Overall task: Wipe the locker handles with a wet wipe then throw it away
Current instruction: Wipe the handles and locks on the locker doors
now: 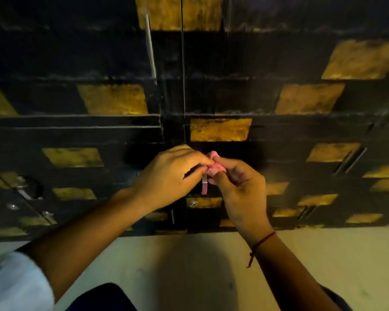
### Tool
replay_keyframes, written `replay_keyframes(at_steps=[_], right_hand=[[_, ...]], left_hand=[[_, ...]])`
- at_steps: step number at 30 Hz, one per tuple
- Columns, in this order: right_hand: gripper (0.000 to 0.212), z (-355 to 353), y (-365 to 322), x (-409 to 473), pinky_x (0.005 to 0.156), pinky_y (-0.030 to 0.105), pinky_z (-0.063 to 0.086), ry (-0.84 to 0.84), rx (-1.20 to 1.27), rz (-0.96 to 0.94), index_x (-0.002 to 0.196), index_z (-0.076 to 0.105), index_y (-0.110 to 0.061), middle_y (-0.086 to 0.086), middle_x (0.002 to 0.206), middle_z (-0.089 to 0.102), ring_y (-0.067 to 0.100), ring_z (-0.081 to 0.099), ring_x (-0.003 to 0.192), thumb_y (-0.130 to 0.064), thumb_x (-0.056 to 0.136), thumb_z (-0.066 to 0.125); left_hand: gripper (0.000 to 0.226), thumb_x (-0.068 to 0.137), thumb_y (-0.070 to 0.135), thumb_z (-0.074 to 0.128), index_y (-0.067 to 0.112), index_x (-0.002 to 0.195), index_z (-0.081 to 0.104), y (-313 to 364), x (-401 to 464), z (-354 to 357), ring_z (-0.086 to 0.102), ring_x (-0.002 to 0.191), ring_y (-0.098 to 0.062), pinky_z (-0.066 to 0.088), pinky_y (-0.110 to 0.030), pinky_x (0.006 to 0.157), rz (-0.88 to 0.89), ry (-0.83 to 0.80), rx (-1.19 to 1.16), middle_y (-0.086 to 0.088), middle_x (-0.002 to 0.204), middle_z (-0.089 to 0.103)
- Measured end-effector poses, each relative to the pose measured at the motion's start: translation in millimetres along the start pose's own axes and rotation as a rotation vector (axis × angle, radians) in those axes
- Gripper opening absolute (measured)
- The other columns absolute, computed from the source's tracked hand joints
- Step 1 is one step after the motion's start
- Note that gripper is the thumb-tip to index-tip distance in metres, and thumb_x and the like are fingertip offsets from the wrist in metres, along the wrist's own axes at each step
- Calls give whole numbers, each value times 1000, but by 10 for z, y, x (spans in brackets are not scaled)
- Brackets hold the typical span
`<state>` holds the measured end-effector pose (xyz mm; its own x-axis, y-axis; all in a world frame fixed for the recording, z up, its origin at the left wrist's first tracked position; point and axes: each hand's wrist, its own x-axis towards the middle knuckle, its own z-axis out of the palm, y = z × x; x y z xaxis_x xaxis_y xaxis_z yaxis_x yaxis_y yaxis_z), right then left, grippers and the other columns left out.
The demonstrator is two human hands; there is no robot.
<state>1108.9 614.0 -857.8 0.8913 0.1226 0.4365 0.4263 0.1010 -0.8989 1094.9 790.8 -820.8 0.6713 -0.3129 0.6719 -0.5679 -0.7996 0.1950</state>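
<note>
— Head view: what filled it?

— Mostly the locker wall [211, 63], black doors with yellowish patches, running edge to edge. Below it was a strip of pale floor [189, 254]. I stood close enough to see long metal bar handles on several doors; one tall handle [150, 48] ran nearly vertical above the hands, and a slanted pair [350, 161] sat off to the right.

— And the person?

— Both forearms reached in from the bottom. The left sleeve [14, 281] was white, bunched near the elbow. The right wrist wore a red thread bracelet [262, 242].

— The hands?

— They met at the middle of the wall. The left hand [169, 176] had its fingers curled inward, fingertips pinching at the wipe. The right hand [238, 187] had its thumb and fingers curled round the same wad from the other side.

— Where was the wipe itself?

— The pink wet wipe [213, 167] was crumpled between both sets of fingertips, pressed at the top of a small handle [204, 187].

— Which way did that handle run?

— Its long axis was upright, the lower end pointing down toward the floor, the upper end hidden under the wipe. It looked pinkish; I couldn't tell whether that was colour or light.
</note>
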Motion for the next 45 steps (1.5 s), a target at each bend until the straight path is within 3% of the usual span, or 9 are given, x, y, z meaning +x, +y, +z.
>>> replay_keyframes(at_steps=[2,5,10,19,25,29,32,36,45], right_hand=[[16,11,248,-77,91,49,56,134,-85,38,106,73,-10,-1,107,74,14,70,104,-7,91,69],[13,107,487,-124,91,37,57,232,-219,84,102,75,-19,-7,101,74,5,69,98,-14,91,71],[5,294,634,-77,79,20,55,206,-246,85,94,76,-17,-9,91,75,3,70,88,-18,91,72],[8,295,822,-24,85,39,59,300,38,214,89,65,-2,10,91,74,18,73,92,-9,90,70],[5,340,866,-218,78,23,55,275,-201,-33,93,67,-10,1,91,71,13,70,88,-7,92,70],[6,232,1116,-263,72,35,56,174,-384,-102,91,65,-21,-4,89,67,11,66,81,-18,93,69],[5,103,1353,-466,74,48,57,113,-420,42,92,63,-24,-3,92,69,17,68,87,-27,93,67],[6,167,1277,-399,75,38,57,127,-426,-85,92,69,-18,-4,93,69,15,66,88,-23,91,72],[21,249,1413,-282,64,35,56,190,-445,9,90,58,-12,-4,83,63,10,63,75,-18,86,78]], left_hand=[[29,91,26,65,16,117,74,-114,-134,129,60,120,-20,47,-41,98,135,1,270,-6,127,69],[76,90,48,65,12,153,44,-313,-352,298,28,151,-37,22,-56,121,181,-58,673,-20,162,31],[120,85,76,57,4,163,3,-603,-591,583,-5,156,-40,-9,-62,123,152,-190,940,-24,168,-11],[117,87,83,42,4,163,0,-833,-606,718,-24,153,-40,-16,-63,120,206,-128,1090,-24,165,-22],[115,89,84,35,4,163,-1,-904,-578,776,-26,152,-39,-17,-63,119,241,-82,1110,-23,165,-25],[113,91,84,35,3,163,1,-908,-565,789,-25,153,-37,-18,-62,120,238,-41,1055,-21,165,-25],[115,90,84,39,3,162,2,-835,-593,843,-25,153,-36,-18,-64,119,212,-32,998,-21,165,-26],[114,91,87,32,3,162,1,-788,-628,1000,-20,155,-30,-17,-65,118,196,6,959,-16,166,-25],[115,91,89,25,3,160,-7,-861,-643,1058,-26,153,-30,-19,-65,116,214,26,1008,-17,163,-32]])
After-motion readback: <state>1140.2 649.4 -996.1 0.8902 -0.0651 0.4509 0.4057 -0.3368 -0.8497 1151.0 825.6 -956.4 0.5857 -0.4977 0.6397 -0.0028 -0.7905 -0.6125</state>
